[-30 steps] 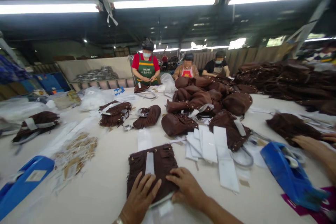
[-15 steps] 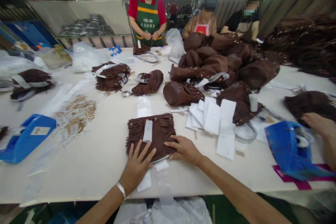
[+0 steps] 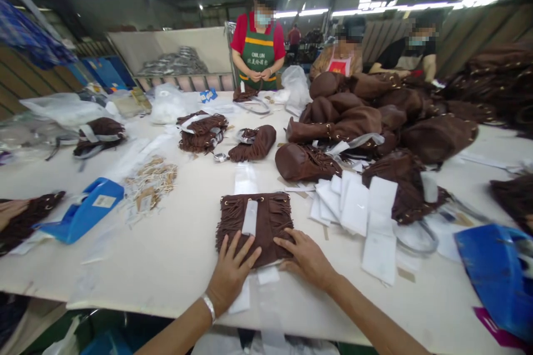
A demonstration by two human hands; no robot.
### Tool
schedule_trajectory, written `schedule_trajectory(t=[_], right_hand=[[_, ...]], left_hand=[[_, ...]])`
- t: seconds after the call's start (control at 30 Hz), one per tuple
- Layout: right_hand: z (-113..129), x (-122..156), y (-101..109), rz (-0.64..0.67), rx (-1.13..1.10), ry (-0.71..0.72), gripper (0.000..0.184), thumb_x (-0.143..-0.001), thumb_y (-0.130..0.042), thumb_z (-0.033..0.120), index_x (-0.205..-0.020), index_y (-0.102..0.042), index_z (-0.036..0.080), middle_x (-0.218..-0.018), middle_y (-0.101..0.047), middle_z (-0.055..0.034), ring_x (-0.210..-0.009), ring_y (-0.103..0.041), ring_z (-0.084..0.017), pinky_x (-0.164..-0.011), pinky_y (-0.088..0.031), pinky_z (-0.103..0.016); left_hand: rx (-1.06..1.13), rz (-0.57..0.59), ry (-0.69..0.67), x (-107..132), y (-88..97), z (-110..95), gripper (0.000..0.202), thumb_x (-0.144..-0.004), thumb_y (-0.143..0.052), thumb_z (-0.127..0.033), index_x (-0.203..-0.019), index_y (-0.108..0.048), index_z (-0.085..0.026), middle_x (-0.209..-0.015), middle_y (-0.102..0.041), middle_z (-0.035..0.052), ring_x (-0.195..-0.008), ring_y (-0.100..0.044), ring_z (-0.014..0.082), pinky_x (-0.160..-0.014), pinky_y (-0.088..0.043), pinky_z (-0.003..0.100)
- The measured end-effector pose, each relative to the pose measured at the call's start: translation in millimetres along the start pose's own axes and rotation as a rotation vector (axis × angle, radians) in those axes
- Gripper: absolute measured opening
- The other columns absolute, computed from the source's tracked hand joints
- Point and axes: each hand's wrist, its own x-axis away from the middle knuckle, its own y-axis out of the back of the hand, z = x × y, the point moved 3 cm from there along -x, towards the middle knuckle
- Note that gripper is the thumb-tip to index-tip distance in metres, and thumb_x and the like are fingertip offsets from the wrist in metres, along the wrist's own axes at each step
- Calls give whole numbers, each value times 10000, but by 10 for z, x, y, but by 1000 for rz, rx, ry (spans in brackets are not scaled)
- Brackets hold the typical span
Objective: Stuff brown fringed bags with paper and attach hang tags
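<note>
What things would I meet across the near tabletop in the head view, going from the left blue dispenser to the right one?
Left blue dispenser, pile of tags, flat fringed brown bag, white sheets, right blue dispenser.

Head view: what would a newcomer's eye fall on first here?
Probably the big heap of brown bags right of centre on the table, then two blue tape dispensers, one towards each side. Low in the middle, the left hand and right hand rest on a fringed brown bag.
</note>
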Motion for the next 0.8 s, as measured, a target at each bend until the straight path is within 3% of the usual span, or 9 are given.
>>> schedule_trajectory(t=[0.13,0.23,0.37,0.47,0.57,0.67,0.8], right_hand=[[385,-91,251,-77,95,-19,620,-874,-638,350,-1440,-409,244,-1488,-379,-173,-1298,-431,-333,-1037,-410,-529],[590,-220,162,-85,53,78,439,-928,-551,272,-1357,-493,201,-1404,-486,-148,-1259,-471,-281,-1043,-429,-467],[525,-316,-40,-33,-41,120,238,-921,-556,214,-1153,-605,197,-1227,-592,-106,-1155,-533,-240,-986,-476,-420],[447,-416,3,26,-116,89,215,-917,-543,187,-1119,-612,208,-1207,-593,-89,-1134,-543,-215,-962,-488,-377],[496,-670,93,23,-60,65,413,-899,-522,135,-1304,-511,214,-1340,-523,-103,-1202,-501,-222,-993,-461,-379],[597,-982,39,-10,139,106,624,-853,-556,109,-1442,-368,192,-1462,-410,-147,-1269,-433,-292,-985,-443,-445],[571,-1151,-140,15,279,194,362,-903,-538,179,-1265,-548,170,-1329,-544,-143,-1134,-506,-294,-881,-478,-431]], left_hand=[[-17,-3,8,12,16,-13,472,-936,-485,-162,-1386,-479,-302,-1503,-414,48,-1450,-164,371,-1093,-236,694],[-33,-2,1,15,27,-29,483,-935,-497,-175,-1399,-459,-303,-1506,-404,61,-1445,-168,376,-1081,-249,700],[10,-45,67,25,37,-41,463,-929,-508,-174,-1373,-489,-305,-1428,-454,107,-1409,-270,341,-1092,-268,672],[68,-107,117,39,33,-48,465,-913,-516,-140,-1344,-521,-313,-1253,-533,95,-1333,-370,311,-1100,-278,654],[98,-125,126,39,36,-47,477,-902,-519,-127,-1343,-524,-311,-1154,-542,76,-1246,-426,292,-1096,-281,659],[115,-109,119,23,60,-31,504,-897,-506,-108,-1356,-509,-318,-1125,-533,70,-1207,-437,281,-1092,-286,657],[141,-65,115,8,89,5,490,-899,-528,-152,-1364,-503,-306,-1120,-525,74,-1194,-432,278,-1097,-287,640]])
